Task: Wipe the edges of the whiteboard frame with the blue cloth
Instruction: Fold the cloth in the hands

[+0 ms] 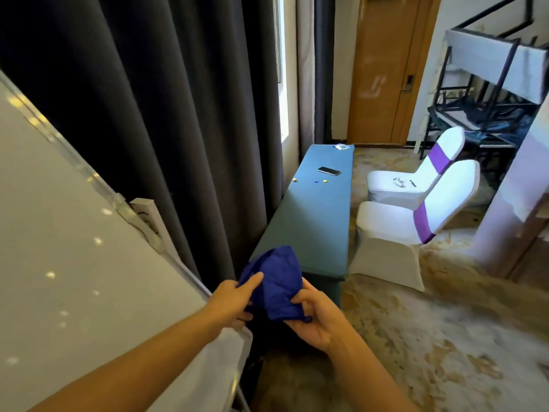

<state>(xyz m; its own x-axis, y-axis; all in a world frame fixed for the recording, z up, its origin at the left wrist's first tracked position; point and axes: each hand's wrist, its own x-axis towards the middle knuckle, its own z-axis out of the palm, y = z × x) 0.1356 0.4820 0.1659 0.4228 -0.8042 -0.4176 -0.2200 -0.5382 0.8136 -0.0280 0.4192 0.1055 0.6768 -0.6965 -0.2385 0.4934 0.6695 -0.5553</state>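
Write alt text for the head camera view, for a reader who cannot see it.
Both hands, left hand and right hand, hold a bunched blue cloth beside the whiteboard at the left. Beyond stand a long teal table with a phone, dark curtains and two white chairs.

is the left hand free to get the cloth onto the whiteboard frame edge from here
Probably yes: the left hand grips the blue cloth right beside the whiteboard frame, nothing between them. The right hand also holds the cloth.

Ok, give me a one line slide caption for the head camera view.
Both hands, left hand and right hand, bunch the blue cloth beside the whiteboard frame, not yet wiping.
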